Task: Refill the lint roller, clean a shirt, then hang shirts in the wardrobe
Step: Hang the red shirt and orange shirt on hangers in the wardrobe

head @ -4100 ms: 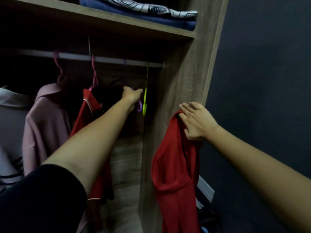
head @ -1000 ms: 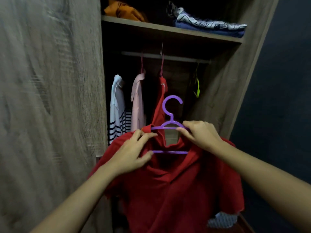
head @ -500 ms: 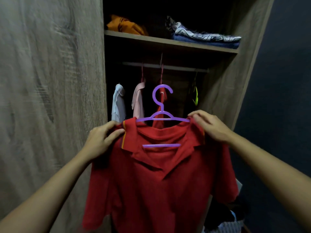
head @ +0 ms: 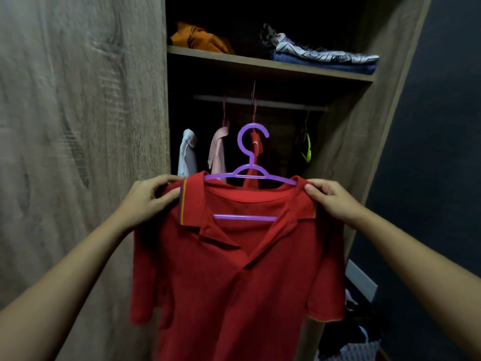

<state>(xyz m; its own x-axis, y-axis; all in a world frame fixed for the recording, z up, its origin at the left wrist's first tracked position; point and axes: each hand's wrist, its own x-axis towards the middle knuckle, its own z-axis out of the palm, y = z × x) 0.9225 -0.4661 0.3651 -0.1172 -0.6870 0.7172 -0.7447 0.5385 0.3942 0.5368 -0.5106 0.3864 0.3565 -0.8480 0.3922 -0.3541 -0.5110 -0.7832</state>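
A red polo shirt [head: 234,277] hangs on a purple plastic hanger [head: 251,155] that I hold up in front of the open wardrobe. My left hand [head: 148,198] grips the shirt's left shoulder beside the collar. My right hand [head: 330,199] pinches the right shoulder at the hanger's end. The hanger's hook stands upright, below the wardrobe rail [head: 260,102] and apart from it. The collar lies open, showing the hanger's lower bar.
On the rail hang a white shirt [head: 187,155], a pink shirt [head: 218,149], another red shirt [head: 256,147] and a yellow-green hanger [head: 307,149]. The shelf [head: 260,63] above carries folded clothes. A wooden door panel [head: 78,126] stands left, a dark wall [head: 437,152] right.
The purple hanger was taken off the rail and slid into the red shirt's neck. Both hands moved out to the shoulders, and the shirt now hangs spread and slightly higher.
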